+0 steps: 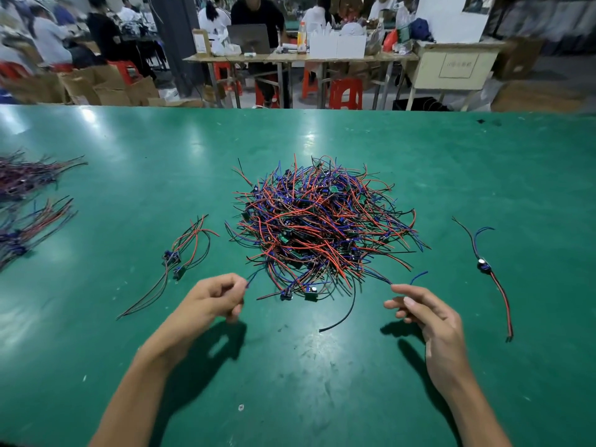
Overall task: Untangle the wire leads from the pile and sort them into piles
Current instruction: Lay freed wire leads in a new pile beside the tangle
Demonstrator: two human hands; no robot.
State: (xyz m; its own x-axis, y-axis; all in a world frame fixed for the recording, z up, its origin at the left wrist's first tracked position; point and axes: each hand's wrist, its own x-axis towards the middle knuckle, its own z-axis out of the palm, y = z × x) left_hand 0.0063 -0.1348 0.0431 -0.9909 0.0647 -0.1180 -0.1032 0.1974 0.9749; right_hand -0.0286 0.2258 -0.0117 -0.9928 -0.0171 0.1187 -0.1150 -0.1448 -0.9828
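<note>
At table centre, a tangled pile of wire leads (322,230) sits on the green table (129,140), with both hands at its near edge.

From the pile, the left hand (214,296) lies at 7 o'clock, its curled fingers and thumb pinching the end of a blue wire (254,275) that runs back into the tangle. The right hand (425,314) lies at 5 o'clock, fingers apart and loosely bent; a blue wire end (417,276) rises just beside its fingertips, and I cannot tell whether they touch it. A small sorted group of leads (180,253) lies at 9 o'clock, a single lead (487,269) at 3 o'clock, and larger bundles (29,201) at the far left edge. Cardboard boxes (106,85) stand on the floor beyond the table; their contents are not visible.
</note>
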